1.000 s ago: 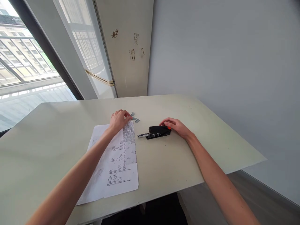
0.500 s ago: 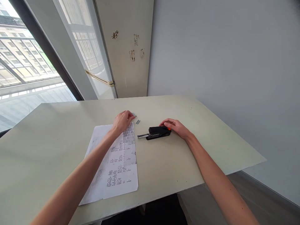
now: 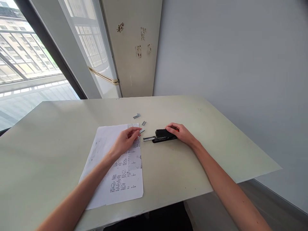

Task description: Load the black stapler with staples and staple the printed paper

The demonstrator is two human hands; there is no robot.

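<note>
Between the thumb and fingers of my left hand [image 3: 127, 138] is a small strip of staples [image 3: 142, 131], held above the top right part of the printed papers [image 3: 126, 189]. My right hand [image 3: 181, 132] is wrapped round the rear end of a black stapler [image 3: 165, 136] lying on the table. The stapler's metal staple tray [image 3: 149, 138] sticks out at the front, toward my left hand. Two more bits of staple strip lie beyond the papers: a short one [image 3: 143, 123] and a larger cluster [image 3: 136, 116].
The pale table [image 3: 192, 166] has its far edge near a cabinet door [image 3: 134, 73] with worn brown patches. A grey wall [image 3: 216, 64] rises along the right. At the left is a window [image 3: 26, 54] with a railing outside.
My left hand has come back from the loose staples toward the stapler, with a staple strip in its fingers. My right hand has closed further over the stapler's rear.
</note>
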